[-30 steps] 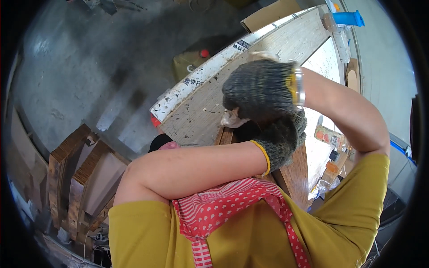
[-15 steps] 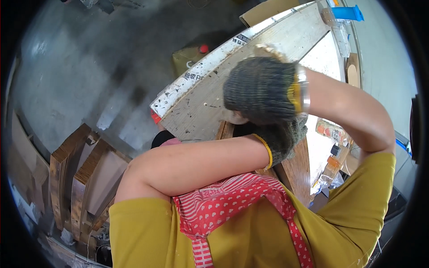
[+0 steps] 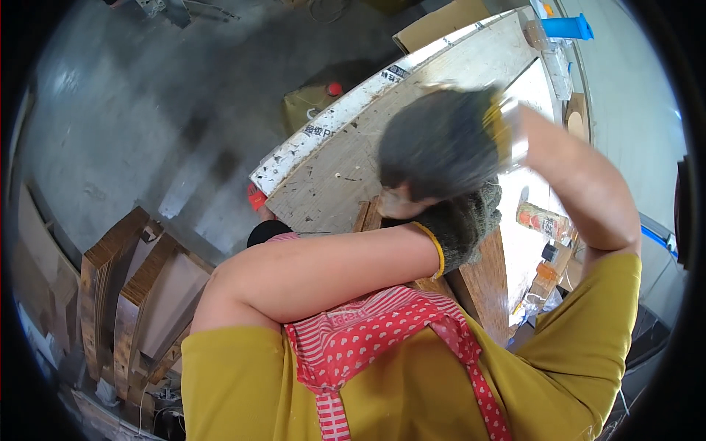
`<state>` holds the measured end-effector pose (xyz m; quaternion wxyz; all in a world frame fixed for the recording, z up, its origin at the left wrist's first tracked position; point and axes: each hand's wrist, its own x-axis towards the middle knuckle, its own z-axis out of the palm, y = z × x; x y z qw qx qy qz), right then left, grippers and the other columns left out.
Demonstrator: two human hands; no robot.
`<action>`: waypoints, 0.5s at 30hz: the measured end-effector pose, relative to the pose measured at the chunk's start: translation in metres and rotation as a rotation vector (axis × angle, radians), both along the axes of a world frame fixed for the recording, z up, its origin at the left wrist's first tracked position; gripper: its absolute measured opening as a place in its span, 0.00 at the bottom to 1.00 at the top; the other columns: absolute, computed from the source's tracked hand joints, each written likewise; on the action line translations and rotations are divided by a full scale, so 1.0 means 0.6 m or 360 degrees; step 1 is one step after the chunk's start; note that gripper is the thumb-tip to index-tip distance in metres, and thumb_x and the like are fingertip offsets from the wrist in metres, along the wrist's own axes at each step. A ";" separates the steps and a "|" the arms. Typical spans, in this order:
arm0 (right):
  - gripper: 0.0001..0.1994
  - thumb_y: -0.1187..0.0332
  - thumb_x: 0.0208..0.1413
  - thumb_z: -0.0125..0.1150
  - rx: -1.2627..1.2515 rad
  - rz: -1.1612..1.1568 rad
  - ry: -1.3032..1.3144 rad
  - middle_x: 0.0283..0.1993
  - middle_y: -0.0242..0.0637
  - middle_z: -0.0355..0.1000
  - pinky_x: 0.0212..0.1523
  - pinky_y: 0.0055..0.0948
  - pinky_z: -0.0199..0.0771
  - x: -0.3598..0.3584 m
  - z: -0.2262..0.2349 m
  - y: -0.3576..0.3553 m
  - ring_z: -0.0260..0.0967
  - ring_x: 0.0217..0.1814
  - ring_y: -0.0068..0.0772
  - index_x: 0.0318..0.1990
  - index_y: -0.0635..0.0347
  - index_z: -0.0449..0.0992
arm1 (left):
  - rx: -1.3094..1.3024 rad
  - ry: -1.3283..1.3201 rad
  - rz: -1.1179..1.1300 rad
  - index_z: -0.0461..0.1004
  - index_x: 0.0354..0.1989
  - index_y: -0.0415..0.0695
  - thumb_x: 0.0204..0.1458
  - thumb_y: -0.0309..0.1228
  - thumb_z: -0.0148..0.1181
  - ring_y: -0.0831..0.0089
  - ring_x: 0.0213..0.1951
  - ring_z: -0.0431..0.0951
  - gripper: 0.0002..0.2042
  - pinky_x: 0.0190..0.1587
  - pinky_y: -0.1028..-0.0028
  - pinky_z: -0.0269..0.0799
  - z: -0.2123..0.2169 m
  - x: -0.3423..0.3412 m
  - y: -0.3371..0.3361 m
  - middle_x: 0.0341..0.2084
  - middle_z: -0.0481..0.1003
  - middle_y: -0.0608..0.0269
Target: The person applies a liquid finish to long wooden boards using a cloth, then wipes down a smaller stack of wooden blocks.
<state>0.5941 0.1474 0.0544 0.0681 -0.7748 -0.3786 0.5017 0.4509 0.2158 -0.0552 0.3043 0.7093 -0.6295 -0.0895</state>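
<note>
Nearest, at bottom centre, I see a red apron. Above it, the gloved left hand is over brown wood right of centre; its fingers are hidden, so I cannot tell its grip. Partly covering it, I have the blurred right hand curled around a pale rag. Beyond, a table stretches toward the upper right.

Dark grey-green knitted gloves show yellow cuffs; the red cloth apron bears white hearts and stripes; the short-sleeved shirt is plain mustard yellow.
</note>
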 end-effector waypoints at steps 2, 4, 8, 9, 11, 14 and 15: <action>0.19 0.69 0.55 0.69 0.0249 -0.0029 -0.0177 0.59 0.42 0.74 0.62 0.43 0.74 0.026 0.025 -0.058 0.74 0.59 0.43 0.56 0.57 0.78 | 0.0141 -0.0286 -0.0017 0.67 0.67 0.49 0.54 0.62 0.52 0.47 0.69 0.55 0.37 0.71 0.42 0.43 0.006 0.002 -0.006 0.65 0.64 0.48; 0.20 0.70 0.55 0.69 0.0564 -0.0097 -0.0606 0.61 0.43 0.73 0.62 0.42 0.73 0.031 0.047 -0.120 0.72 0.61 0.47 0.57 0.56 0.78 | 0.0110 -0.0176 -0.0203 0.66 0.67 0.48 0.56 0.63 0.50 0.47 0.70 0.55 0.38 0.73 0.42 0.40 0.015 0.011 -0.005 0.66 0.63 0.47; 0.23 0.63 0.54 0.70 0.0138 -0.0535 -0.1492 0.58 0.43 0.75 0.64 0.40 0.71 -0.048 0.027 -0.240 0.72 0.61 0.46 0.57 0.56 0.78 | 0.0100 -0.0347 -0.0214 0.68 0.66 0.47 0.59 0.54 0.50 0.47 0.68 0.60 0.31 0.71 0.41 0.43 0.038 0.033 0.023 0.65 0.66 0.47; 0.24 0.60 0.53 0.71 0.0143 -0.0893 -0.1408 0.58 0.44 0.75 0.64 0.39 0.71 -0.085 0.002 -0.261 0.73 0.60 0.44 0.57 0.56 0.78 | 0.0057 -0.0369 -0.0169 0.69 0.65 0.46 0.60 0.51 0.50 0.47 0.68 0.60 0.29 0.70 0.42 0.45 0.043 0.034 0.034 0.64 0.67 0.47; 0.26 0.58 0.51 0.73 0.0280 -0.2236 -0.0746 0.58 0.44 0.75 0.63 0.36 0.72 -0.163 -0.050 -0.280 0.74 0.59 0.43 0.57 0.53 0.78 | -0.0353 -0.0100 -0.0323 0.74 0.57 0.41 0.59 0.40 0.51 0.50 0.62 0.68 0.22 0.67 0.47 0.56 0.031 0.042 0.075 0.57 0.72 0.47; 0.22 0.68 0.52 0.71 -0.0089 -0.1462 -0.1244 0.58 0.44 0.75 0.62 0.37 0.72 -0.259 -0.111 -0.283 0.73 0.60 0.43 0.57 0.51 0.78 | -0.0191 0.0080 -0.0566 0.76 0.50 0.41 0.53 0.35 0.53 0.56 0.52 0.73 0.18 0.60 0.56 0.67 0.019 0.052 0.126 0.48 0.75 0.51; 0.22 0.68 0.53 0.70 -0.0333 -0.1435 -0.1327 0.59 0.45 0.74 0.62 0.37 0.72 -0.279 -0.126 -0.278 0.72 0.62 0.43 0.58 0.51 0.78 | -0.0375 0.0173 -0.0466 0.77 0.45 0.40 0.50 0.32 0.54 0.58 0.45 0.74 0.16 0.54 0.58 0.70 0.013 0.061 0.148 0.41 0.76 0.54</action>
